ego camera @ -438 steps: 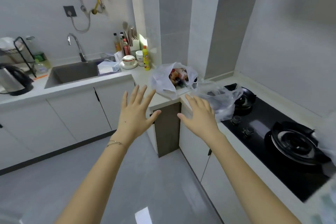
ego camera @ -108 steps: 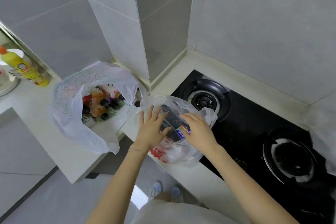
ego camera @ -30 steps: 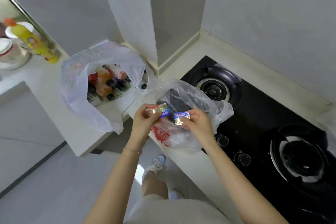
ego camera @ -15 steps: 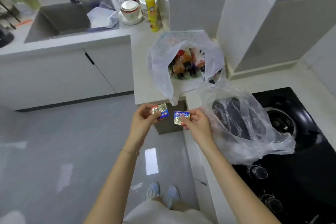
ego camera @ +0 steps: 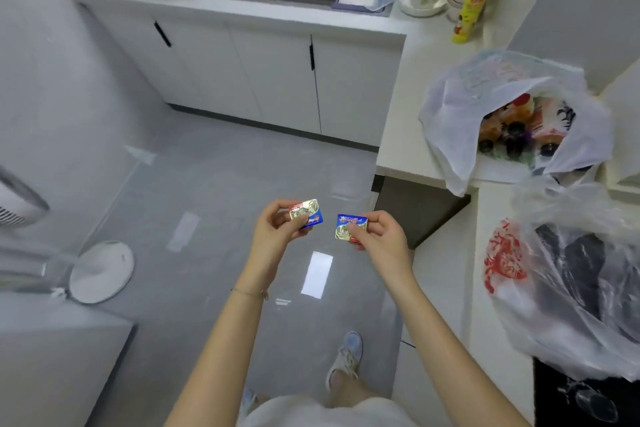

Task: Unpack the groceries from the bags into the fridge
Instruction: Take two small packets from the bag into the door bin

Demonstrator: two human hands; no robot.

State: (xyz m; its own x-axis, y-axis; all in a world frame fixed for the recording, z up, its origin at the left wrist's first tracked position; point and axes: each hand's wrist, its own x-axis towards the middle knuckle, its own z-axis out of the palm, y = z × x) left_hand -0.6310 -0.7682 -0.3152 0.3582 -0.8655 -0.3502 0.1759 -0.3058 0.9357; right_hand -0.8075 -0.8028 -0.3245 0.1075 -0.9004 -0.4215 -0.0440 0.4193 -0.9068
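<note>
Each hand, left (ego camera: 277, 230) and right (ego camera: 377, 236), pinches one small foil packet (ego camera: 306, 213); such light fingertip grips could let one slip to the floor.

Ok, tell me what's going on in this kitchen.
A person is unpacking groceries. Their left grip pinches a small blue-and-gold foil packet and their right grip pinches a matching packet. Both are held out over the grey floor, away from the white counter. On that counter, to their right, sit an open white plastic bag full of dark-capped bottles and a clear plastic bag with red print holding something dark. No fridge is clearly in view.
</note>
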